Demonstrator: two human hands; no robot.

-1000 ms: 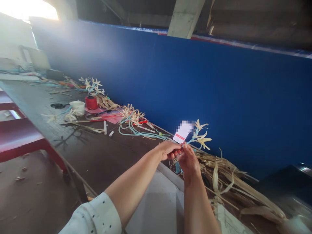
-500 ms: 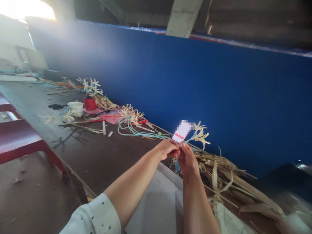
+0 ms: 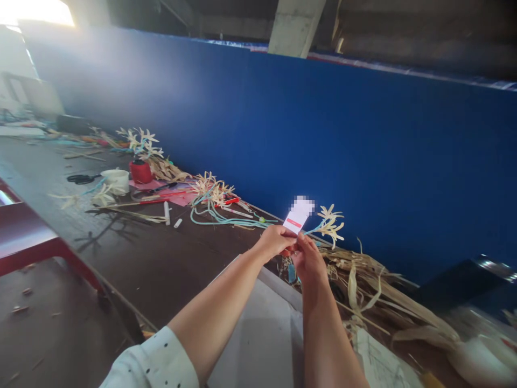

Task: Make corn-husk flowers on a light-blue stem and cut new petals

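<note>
Both my hands are raised over the dark table, fingertips meeting. My left hand pinches the lower edge of a white card with a red stripe, held upright. My right hand is closed around the light blue stem of a straw flower, whose pale petals stick out to the right of the card. A blue strip hangs below my right hand.
A heap of dried husks lies under and right of my hands along the blue wall. More straw flowers, blue cords, a red pot, a white cup and scissors lie further left. A red bench stands at left.
My hands have stayed together with the card and flower; the card stands slightly more upright. The camera has swung a little to the right.
</note>
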